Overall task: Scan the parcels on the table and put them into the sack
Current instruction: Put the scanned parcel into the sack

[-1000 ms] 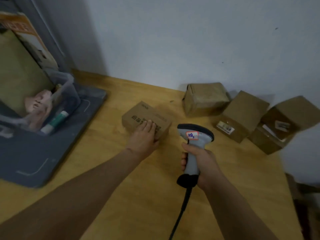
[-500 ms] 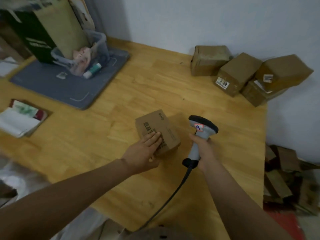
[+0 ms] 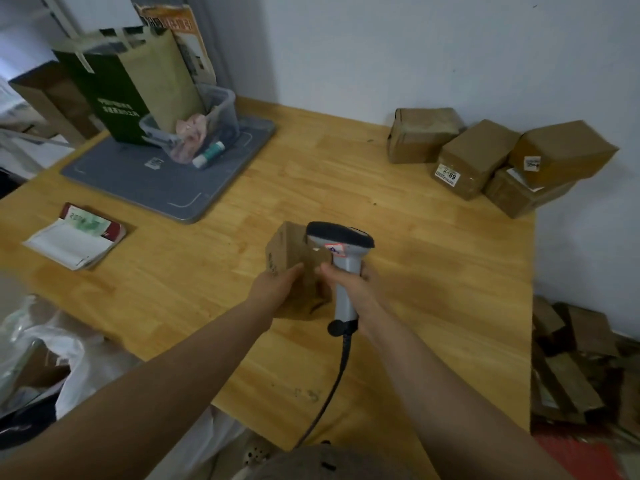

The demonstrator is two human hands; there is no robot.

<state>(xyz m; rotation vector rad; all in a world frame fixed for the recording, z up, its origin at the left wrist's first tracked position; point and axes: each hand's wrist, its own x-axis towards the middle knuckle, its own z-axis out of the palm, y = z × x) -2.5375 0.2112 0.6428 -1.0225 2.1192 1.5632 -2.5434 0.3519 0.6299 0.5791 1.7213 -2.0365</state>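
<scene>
Our left hand [image 3: 277, 289] grips the parcel [image 3: 294, 263], right hand [image 3: 353, 287] clasps the scanner [image 3: 341, 242]; we should face its barcode squarely to the beam, then go to the sack [image 3: 69, 358] at eight o'clock

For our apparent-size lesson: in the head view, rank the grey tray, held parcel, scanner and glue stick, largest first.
1. grey tray
2. held parcel and scanner: look alike, both nearest the camera, so unranked
3. glue stick
</scene>
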